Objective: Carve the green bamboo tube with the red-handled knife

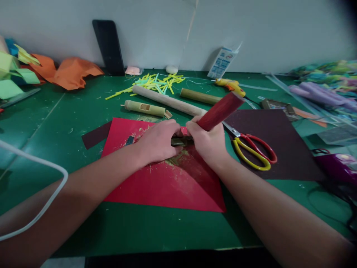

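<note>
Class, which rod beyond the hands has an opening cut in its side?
The short bamboo tube, leftmost: its side is notched, whereas the long rod and olive stick show no opening.

- Dim, cool light overall; the wall [156,33] beyond the fingers [174,127] is a muted grey.
- A soft shadow darkens the red sheet [164,186], on the near side of the right hand [211,143].
- Small glints on the scissors [244,142], right of the fingers.
- The pile [329,80] far right looks smeared — soft-edged.
- Wide-angle stretching swells the forearms [83,191] nearer than the fingers — the top right corner fades to black.
</note>
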Action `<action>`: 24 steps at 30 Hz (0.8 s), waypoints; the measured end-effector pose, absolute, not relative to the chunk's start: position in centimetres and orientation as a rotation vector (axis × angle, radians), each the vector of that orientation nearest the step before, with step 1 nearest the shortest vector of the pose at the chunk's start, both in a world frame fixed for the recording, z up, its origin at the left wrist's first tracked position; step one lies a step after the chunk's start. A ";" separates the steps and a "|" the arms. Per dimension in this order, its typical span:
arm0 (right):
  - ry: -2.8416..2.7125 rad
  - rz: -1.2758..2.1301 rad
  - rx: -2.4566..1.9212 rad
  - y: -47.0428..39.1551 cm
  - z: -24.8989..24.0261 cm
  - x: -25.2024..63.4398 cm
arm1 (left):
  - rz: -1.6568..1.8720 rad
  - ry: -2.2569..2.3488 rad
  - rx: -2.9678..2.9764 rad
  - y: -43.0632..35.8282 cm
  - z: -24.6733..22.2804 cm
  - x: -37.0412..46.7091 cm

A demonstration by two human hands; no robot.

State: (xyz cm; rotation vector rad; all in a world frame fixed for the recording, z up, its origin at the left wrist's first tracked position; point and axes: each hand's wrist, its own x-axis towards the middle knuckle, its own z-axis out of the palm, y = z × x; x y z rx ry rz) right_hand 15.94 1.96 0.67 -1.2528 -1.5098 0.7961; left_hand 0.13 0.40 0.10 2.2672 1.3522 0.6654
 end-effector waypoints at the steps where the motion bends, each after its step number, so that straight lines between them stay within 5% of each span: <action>1: -1.522 0.812 -1.242 1.9 0.7 16.0 | 0.678 1.331 2.264 0.4 0.1 0.1; 24: -1.641 0.914 -1.244 2.1 0.9 16.4 | 0.677 1.318 2.281 0.7 -0.1 -0.5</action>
